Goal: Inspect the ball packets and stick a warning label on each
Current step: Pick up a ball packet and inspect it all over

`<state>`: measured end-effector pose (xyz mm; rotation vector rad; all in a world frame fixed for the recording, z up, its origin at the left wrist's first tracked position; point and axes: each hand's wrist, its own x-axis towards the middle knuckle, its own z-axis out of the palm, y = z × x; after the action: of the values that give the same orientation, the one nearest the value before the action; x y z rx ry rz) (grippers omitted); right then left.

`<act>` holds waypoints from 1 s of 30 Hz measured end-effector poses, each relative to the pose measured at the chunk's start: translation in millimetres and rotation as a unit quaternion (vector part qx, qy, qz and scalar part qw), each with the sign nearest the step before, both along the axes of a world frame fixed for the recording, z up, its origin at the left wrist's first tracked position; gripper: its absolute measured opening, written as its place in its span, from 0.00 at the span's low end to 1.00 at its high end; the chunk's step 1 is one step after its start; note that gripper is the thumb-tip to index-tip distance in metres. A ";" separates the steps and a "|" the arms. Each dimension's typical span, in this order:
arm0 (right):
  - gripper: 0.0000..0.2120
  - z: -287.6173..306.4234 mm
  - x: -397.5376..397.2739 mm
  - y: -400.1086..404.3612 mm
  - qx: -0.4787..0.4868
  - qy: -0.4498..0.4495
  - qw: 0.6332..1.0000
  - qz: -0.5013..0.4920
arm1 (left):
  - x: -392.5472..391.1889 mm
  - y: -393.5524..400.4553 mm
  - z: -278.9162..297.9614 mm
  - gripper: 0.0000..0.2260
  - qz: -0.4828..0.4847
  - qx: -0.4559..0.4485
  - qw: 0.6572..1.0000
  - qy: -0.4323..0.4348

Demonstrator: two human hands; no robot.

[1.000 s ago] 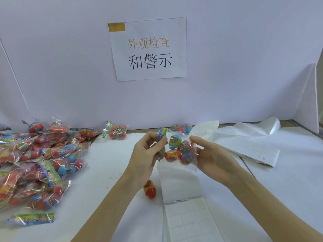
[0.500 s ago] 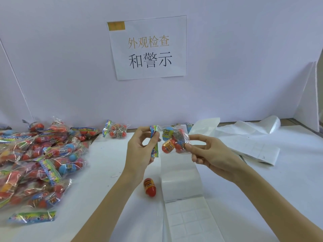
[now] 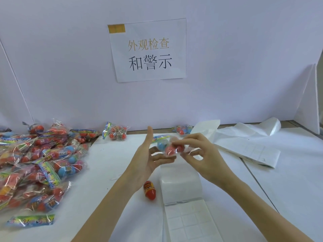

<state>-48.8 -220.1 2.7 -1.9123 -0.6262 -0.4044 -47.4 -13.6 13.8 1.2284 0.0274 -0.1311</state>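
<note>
A clear ball packet (image 3: 168, 146) with blue and red balls hangs above the table's middle. My right hand (image 3: 204, 156) pinches its right end with thumb and fingertips. My left hand (image 3: 146, 159) is spread beside it, thumb pointing up; its blurred fingers reach under the packet's left side. Below the hands lies a white strip of label sheet (image 3: 180, 185), and its grid of small white labels (image 3: 189, 222) runs toward me.
A big pile of ball packets (image 3: 43, 163) fills the left. Single packets lie at the back wall (image 3: 116, 133) and behind the hands (image 3: 181, 130). A loose red ball (image 3: 149, 190) sits by the strip. Spent backing paper (image 3: 244, 147) spreads right. A printed sign (image 3: 148, 49) hangs on the wall.
My left hand has let go of the packet's coloured header and opened, thumb up. My right hand still pinches the packet, which has turned and dropped a little.
</note>
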 end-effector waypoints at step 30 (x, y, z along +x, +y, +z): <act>0.11 -11.3 16.0 -18.7 -0.072 0.164 0.984 0.017 | -10.3 9.4 -5.4 0.25 -0.065 0.443 0.841 -0.305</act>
<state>-32.8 -238.9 -8.6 -2.0434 -0.4781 -0.0170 -57.7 -4.2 8.5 2.1565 -0.6196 0.1917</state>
